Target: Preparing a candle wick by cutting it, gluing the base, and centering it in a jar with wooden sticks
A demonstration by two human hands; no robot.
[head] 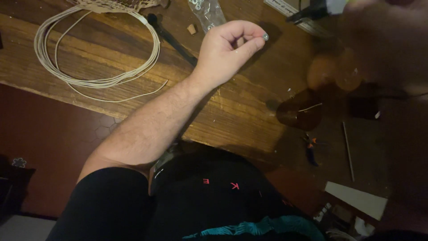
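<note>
Surface (249, 111): worn wood, carrying everything here.
Cord (96, 53): pale coil, far left; limp and light, probably.
Bag (209, 13): clear plastic, small metal pieces inside.
Left hand (229, 47): thumb and forefinger pinched together on the nut.
Nut (265, 37): tiny, hard, easily dropped; best pinched by its edges.
Right hand: blurred, cannot tell.

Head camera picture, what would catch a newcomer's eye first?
First the left hand, raised over the wooden table, pinching a small silvery nut between thumb and finger. Next, the coil of pale cord lying at the table's upper left. The right hand is a blur at the upper right.
</note>
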